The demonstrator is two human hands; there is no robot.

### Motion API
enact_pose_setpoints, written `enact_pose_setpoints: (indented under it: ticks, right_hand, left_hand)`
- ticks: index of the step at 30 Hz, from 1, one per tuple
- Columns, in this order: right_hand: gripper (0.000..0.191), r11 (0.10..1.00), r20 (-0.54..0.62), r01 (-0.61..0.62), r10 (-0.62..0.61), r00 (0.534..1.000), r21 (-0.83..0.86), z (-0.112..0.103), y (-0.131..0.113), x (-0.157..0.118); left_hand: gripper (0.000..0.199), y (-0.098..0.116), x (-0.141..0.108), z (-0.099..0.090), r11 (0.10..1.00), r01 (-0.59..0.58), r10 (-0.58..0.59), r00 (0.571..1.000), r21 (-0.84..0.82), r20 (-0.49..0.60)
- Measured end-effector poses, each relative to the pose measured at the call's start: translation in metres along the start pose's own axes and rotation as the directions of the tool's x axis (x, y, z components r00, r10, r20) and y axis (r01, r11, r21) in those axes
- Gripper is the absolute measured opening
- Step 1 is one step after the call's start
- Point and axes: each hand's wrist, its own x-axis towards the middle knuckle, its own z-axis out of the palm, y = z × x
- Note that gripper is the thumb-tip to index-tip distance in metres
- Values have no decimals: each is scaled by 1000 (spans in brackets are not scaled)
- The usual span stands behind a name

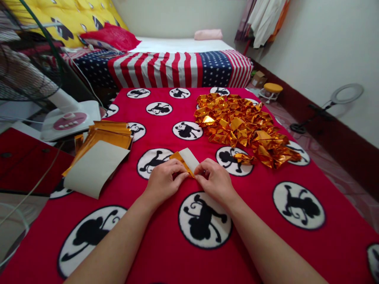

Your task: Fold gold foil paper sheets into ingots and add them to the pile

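Note:
A small sheet of gold foil paper [190, 158], pale on its inner face and partly folded, is pinched between my two hands above the red cloth. My left hand [167, 178] grips its near left edge with thumb and forefinger. At the near right corner, my right hand [213, 178] has its fingers closed on the same sheet. To the left lies a fanned stack of gold foil sheets [109, 134], with one pale-side-up sheet [96, 167] on top. Over on the right is a heap of folded gold foil pieces [237, 122], and one loose folded piece [244, 159] sits at its near edge.
The red cloth [251, 244] with monkey prints covers the table. A white fan [69, 114] stands at the left, beside the stack. Beyond the table is a bed with a striped, starred cover [160, 69]. A yellow stool [272, 88] and a ring light [346, 94] are at the right.

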Motion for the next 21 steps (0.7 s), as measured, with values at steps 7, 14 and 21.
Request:
enact_pose_setpoints:
  ticks: [7,14,21]
  right_hand:
    - [9,1000,-13,-9,9,1000,-20,0,-2,-1]
    - [9,1000,-12,2,-2,1000,-23,0,-2,0]
    - [10,1000,-16,13,-14,1000,-21,2,-1,-2]
  left_hand:
    - [11,2,1,2,998,24,-21,999,53,-42]
    - [11,4,2,4,994,49,-41,996,100,-76]
    - [11,5,4,7,991,75,-64,992,106,-105]
